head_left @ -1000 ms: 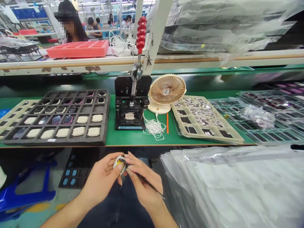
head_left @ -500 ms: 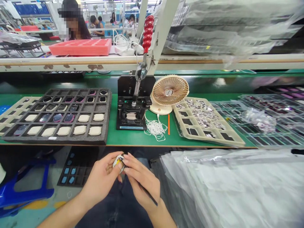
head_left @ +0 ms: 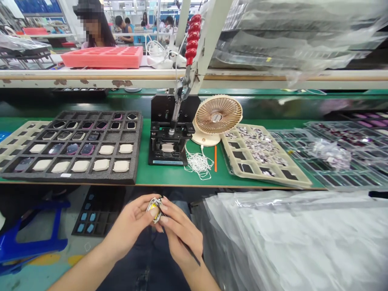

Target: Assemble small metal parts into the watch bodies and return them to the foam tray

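Below the bench edge, my left hand [head_left: 129, 228] pinches a small white watch casing [head_left: 154, 208] with a yellow patch inside. My right hand [head_left: 182, 234] meets it from the right, fingers closed round thin black tweezers [head_left: 189, 252] whose tip touches the casing. Both hands hover over my lap. On the green bench [head_left: 169, 176] above stands a black hand press [head_left: 169, 135] with a red-beaded lever [head_left: 192, 40].
A black foam tray [head_left: 133, 169] of watch casings lies left of the press. A small beige fan [head_left: 217, 117], a coiled white cord [head_left: 198, 165], an orange pen [head_left: 215, 158] and a beige parts tray [head_left: 266, 174] lie right. Clear plastic bags [head_left: 297, 238] pile at my right. A person sits beyond the shelf.
My hands have stayed together on the casing, shifting slightly. The tweezers have tilted a little in my right hand. The view has drifted slightly.
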Demonstrator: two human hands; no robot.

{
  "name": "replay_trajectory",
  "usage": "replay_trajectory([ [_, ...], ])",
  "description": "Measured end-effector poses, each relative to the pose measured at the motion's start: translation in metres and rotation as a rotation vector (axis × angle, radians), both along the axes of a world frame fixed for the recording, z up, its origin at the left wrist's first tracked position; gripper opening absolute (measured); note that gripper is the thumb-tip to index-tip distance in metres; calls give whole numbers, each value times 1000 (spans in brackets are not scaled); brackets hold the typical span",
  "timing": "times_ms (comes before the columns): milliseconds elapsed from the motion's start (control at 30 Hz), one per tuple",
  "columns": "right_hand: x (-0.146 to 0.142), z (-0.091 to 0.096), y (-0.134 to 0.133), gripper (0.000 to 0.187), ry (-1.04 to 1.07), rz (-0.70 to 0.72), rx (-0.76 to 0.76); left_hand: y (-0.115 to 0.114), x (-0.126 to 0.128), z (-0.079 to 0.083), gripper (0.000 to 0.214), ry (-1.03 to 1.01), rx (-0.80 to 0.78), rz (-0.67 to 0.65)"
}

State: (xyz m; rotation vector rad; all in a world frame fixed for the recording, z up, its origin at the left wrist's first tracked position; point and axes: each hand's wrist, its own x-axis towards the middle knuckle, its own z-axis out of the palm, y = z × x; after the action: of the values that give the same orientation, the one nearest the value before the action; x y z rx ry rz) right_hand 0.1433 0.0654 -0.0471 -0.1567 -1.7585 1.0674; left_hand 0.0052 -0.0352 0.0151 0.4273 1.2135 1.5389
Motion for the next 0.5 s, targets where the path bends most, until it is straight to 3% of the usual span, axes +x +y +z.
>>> replay_trajectory([
  [100, 0, 0, -4, 39, 49, -42, -130, 1, -1, -1, 37, -177, 17, -20],
  [267, 1, 15, 11, 26, 122, -169, -295, 11, -3, -8, 32, -281, -74, 109],
  [400, -10, 38, 70, 14, 95, -597, -332, 18, 0, -13, 34, -290, -86, 100],
  [500, -20, 46, 124, 27, 85, -816, -251, 16, 4, -15, 41, -311, -109, 75],
])
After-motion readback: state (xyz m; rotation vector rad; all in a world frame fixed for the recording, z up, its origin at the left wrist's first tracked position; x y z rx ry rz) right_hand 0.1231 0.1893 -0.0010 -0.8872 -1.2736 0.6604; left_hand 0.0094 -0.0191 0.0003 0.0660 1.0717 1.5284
